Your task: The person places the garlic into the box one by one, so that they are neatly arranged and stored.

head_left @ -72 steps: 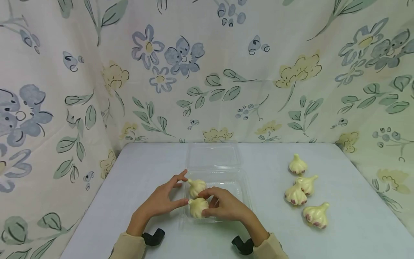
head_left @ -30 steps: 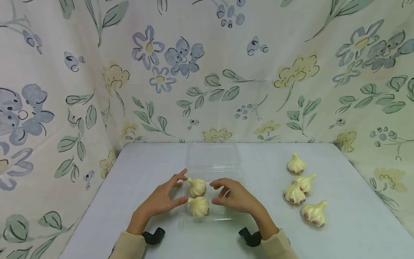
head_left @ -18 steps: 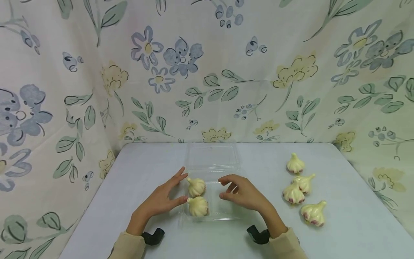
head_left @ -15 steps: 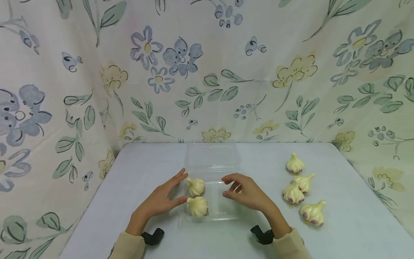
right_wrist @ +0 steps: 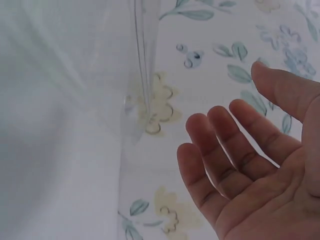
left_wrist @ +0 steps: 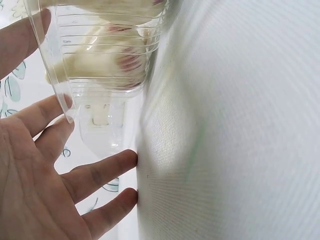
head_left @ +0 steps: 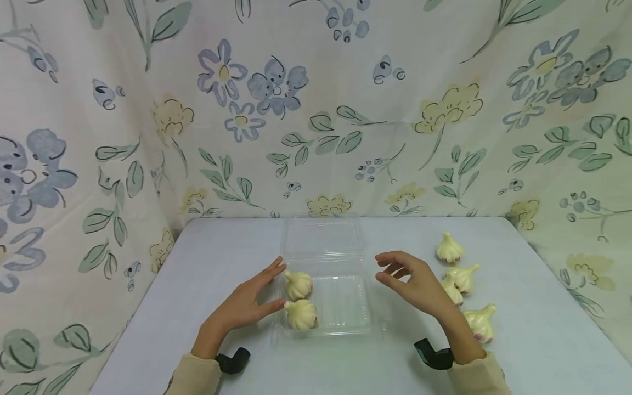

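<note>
A clear plastic clamshell box [head_left: 340, 330] lies with its lid [head_left: 323, 237] folded back. Two garlic bulbs, a rear one [head_left: 298, 285] and a front one [head_left: 300, 314], sit side by side along the left part of its tray. My left hand [head_left: 245, 302] rests at the box's left edge, thumb and fingers spread; in the left wrist view its fingertips [left_wrist: 65, 102] touch the clear rim. To the right of the box, my right hand [head_left: 412, 280] is in the air with loosely bent fingers and holds nothing, as the right wrist view [right_wrist: 235, 160] also shows.
Several more garlic bulbs lie on the right of the white table [head_left: 222, 241]: one at the back [head_left: 449, 248], two touching in the middle [head_left: 462, 278], and one in front [head_left: 481, 322] partly behind my right forearm. A floral cloth [head_left: 316, 109] hangs behind and at the sides.
My right hand has let go of the front garlic bulb in the box and moved right, out past the box's right side. My left hand has stayed almost still.
</note>
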Demonstrator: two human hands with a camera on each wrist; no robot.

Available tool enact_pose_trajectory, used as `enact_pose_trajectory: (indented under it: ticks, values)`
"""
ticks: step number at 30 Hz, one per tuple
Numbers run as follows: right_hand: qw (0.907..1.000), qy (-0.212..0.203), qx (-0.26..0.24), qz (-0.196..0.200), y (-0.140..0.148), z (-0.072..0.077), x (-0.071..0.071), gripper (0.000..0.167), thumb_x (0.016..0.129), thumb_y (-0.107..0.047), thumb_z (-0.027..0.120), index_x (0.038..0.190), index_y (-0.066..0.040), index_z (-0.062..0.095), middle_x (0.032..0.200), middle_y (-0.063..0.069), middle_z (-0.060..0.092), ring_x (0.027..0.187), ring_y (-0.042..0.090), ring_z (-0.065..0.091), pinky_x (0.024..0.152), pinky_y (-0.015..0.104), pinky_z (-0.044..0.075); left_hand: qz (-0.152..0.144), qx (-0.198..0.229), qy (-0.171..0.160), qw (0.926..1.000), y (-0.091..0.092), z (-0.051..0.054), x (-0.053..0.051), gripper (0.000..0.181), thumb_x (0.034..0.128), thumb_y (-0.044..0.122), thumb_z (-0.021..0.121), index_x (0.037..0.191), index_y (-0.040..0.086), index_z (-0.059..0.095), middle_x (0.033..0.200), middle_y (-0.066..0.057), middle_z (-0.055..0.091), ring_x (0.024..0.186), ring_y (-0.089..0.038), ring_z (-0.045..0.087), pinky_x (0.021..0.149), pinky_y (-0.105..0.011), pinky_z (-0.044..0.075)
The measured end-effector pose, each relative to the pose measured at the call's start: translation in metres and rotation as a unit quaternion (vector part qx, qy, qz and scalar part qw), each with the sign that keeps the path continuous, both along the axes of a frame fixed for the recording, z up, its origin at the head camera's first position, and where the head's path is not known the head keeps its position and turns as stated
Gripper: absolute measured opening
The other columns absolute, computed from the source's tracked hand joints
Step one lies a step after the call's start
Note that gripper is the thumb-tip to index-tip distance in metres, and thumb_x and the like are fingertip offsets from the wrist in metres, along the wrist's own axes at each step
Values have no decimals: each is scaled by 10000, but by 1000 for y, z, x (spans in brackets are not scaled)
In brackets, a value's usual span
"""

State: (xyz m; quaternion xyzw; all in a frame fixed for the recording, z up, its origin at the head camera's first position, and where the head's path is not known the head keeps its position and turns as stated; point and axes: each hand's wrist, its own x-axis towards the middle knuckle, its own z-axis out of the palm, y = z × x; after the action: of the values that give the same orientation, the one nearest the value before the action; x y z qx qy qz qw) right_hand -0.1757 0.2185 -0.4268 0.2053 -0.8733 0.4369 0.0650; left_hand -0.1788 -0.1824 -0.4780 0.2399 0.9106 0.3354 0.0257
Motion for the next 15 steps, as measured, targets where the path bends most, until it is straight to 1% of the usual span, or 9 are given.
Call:
enact_pose_trajectory:
  ticks: [5, 8, 11, 15]
  values:
    - [9987, 88, 106, -500, 20, 2, 2, 297, 959, -232, 730, 1243, -155, 686, 1154, 21, 728, 951, 59, 667, 815, 234, 553, 6, -25, 14, 10000, -1, -1, 0, 776, 940, 547, 662, 1600, 294, 342, 1703, 100, 213, 1530, -305, 339, 1151, -655, 356]
    - [9965, 155, 217, -790, 32, 4, 5, 306, 958, -239, 733, 1244, -140, 690, 1147, 49, 732, 954, 21, 647, 812, 213, 546, -1, 4, -1, 10000, -1, 0, 0, 780, 936, 547, 669, 1598, 287, 349, 1702, 93, 219, 1525, -306, 348, 1152, -654, 355]
    - [9944, 108, 350, -996, 45, 6, 9, 325, 962, -253, 727, 1258, -126, 683, 1157, 72, 730, 959, -22, 621, 813, 191, 537, -19, 40, -12, 10000, -1, -1, -1, 782, 934, 543, 674, 1597, 279, 353, 1703, 85, 222, 1522, -307, 354, 1154, -651, 355]
    - [9921, -40, 453, -1172, 60, 7, 13, 351, 974, -291, 711, 1286, -135, 669, 1193, 73, 718, 974, -81, 581, 820, 159, 514, -29, 40, -2, 10000, -1, -1, -1, 784, 935, 542, 675, 1599, 282, 348, 1703, 89, 219, 1521, -302, 358, 1154, -647, 359]
